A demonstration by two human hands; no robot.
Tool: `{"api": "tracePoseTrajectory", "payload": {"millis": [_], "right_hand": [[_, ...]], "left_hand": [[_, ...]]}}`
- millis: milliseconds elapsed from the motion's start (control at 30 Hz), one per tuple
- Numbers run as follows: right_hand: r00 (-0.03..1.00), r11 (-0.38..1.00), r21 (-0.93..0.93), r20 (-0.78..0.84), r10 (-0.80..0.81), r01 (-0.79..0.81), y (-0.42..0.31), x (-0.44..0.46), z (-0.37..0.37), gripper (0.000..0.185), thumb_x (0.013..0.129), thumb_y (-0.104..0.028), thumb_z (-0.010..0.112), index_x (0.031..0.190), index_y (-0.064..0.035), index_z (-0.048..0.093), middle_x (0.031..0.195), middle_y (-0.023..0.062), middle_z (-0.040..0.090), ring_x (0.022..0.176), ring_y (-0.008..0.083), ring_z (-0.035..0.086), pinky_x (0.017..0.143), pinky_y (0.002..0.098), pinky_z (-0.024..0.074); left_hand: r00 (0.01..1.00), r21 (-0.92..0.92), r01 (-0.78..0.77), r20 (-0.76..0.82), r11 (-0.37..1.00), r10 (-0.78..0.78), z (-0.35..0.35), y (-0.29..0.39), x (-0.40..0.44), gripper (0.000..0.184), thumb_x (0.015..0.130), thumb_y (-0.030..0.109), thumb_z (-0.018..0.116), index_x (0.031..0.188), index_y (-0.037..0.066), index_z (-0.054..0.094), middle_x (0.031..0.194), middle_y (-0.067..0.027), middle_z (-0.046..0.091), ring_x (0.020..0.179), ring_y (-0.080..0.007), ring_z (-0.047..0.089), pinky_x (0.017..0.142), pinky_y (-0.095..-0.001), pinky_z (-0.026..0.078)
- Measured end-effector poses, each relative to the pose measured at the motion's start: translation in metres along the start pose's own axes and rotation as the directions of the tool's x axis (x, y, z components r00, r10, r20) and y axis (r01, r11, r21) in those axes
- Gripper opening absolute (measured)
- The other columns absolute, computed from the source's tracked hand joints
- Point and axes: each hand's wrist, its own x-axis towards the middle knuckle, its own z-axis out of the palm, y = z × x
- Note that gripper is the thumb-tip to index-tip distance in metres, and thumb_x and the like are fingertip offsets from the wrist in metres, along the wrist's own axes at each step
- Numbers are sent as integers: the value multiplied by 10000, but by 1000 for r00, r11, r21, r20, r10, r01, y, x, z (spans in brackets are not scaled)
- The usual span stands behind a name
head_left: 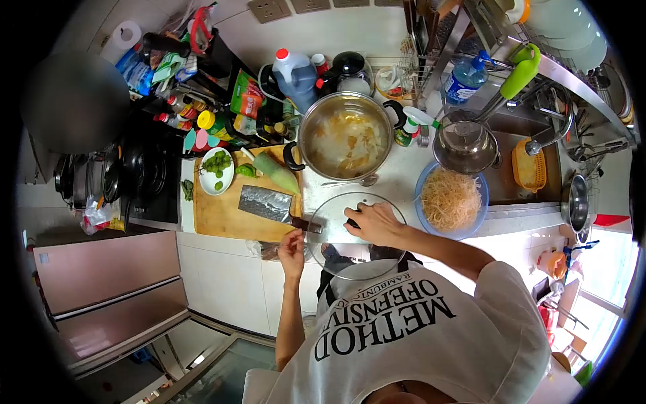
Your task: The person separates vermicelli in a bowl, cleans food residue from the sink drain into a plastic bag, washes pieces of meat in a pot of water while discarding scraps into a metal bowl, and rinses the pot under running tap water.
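Note:
My right hand (379,224) is closed on the black knob of a clear glass lid (356,261). The lid is in front of me, overlapping the counter's front edge. Beside its left rim is my left hand (291,254), fingers loosely bent with nothing visible in them, just below the cleaver's handle. The cleaver (266,203) lies on a wooden cutting board (215,222), its handle past the board's right edge. Also on the board are a green radish (274,172), a green pepper piece (246,170) and a white plate (214,184) with green pieces.
A steel pot (345,138) of broth with yellowish pieces stands behind the lid. To the right are a blue bowl (420,210) of thin noodles, a steel strainer (464,151) and the sink (505,192). A spoon (368,180) lies before the pot. Bottles crowd the back left.

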Motion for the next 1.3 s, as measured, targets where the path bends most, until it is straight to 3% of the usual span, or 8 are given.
{"api": "tracePoseTrajectory", "payload": {"millis": [333, 500, 600, 833, 933, 1033, 1133, 1300], "right_hand": [[962, 963, -31, -60, 265, -267, 43, -46, 85, 271, 836, -323, 625, 1004, -120, 565, 884, 109, 558, 718, 301, 647, 559, 422, 507], [928, 933, 105, -117, 354, -343, 52, -53, 104, 304, 806, -248, 677, 1051, -129, 542, 969, 120, 514, 834, 300, 613, 582, 448, 516], [891, 912, 139, -200, 407, -386, 58, -54, 105, 327, 803, -228, 684, 1079, -133, 537, 976, 112, 508, 858, 299, 600, 605, 448, 522], [874, 894, 150, -193, 446, -423, 69, -45, 101, 396, 793, -240, 701, 1130, -144, 518, 1025, 108, 491, 934, 304, 582, 635, 448, 534], [873, 893, 157, -192, 447, -423, 70, -46, 100, 404, 788, -243, 707, 1131, -145, 518, 1033, 112, 486, 946, 309, 585, 647, 452, 539], [877, 899, 171, -209, 432, -402, 74, -46, 104, 414, 785, -247, 712, 1136, -147, 518, 1031, 118, 484, 935, 314, 592, 660, 452, 544], [878, 902, 175, -216, 426, -394, 76, -47, 104, 429, 783, -258, 717, 1148, -151, 517, 1033, 124, 485, 910, 319, 601, 667, 442, 545], [885, 913, 176, -236, 402, -368, 79, -49, 104, 450, 774, -278, 727, 1152, -154, 516, 1038, 128, 492, 895, 325, 608, 663, 429, 540]], "left_hand": [[902, 197, -363, 318, 911, 291, 99, 95, 129, 227, 850, -66, 585, 1055, 18, 638, 1142, -119, 550, 1027, -213, 589, 813, -273, 531], [817, 531, -483, 560, 696, 140, 136, 51, 241, 309, 806, 86, 711, 1101, 50, 625, 1238, -141, 514, 1083, -263, 568, 866, -327, 502], [786, 639, -576, 604, 510, 133, 155, 23, 281, 611, 749, 298, 767, 1280, 118, 523, 1413, -158, 387, 1282, -389, 386, 1052, -505, 352], [844, 859, -431, 492, 276, -215, 233, 34, 263, 932, 710, 491, 749, 1474, 284, 256, 1534, -156, 157, 1392, -432, 156, 1031, -669, 272], [616, 660, -738, 744, 141, -261, 236, 31, 236, 870, 707, 445, 760, 1441, 254, 334, 1525, -139, 198, 1398, -411, 192, 1035, -652, 270], [351, 419, -899, 863, 127, -364, 202, 38, 237, 644, 784, 289, 711, 1376, 237, 464, 1544, -105, 200, 1409, -370, 185, 1022, -715, 227], [545, 594, -785, 798, 177, -257, 172, 79, 226, 511, 807, 170, 678, 1301, 165, 545, 1482, -118, 328, 1364, -356, 296, 1045, -630, 285], [656, 414, -647, 730, 641, 191, 144, 121, 219, 437, 837, 134, 644, 1260, 71, 552, 1354, -135, 484, 1247, -335, 447, 1023, -418, 378]]}}
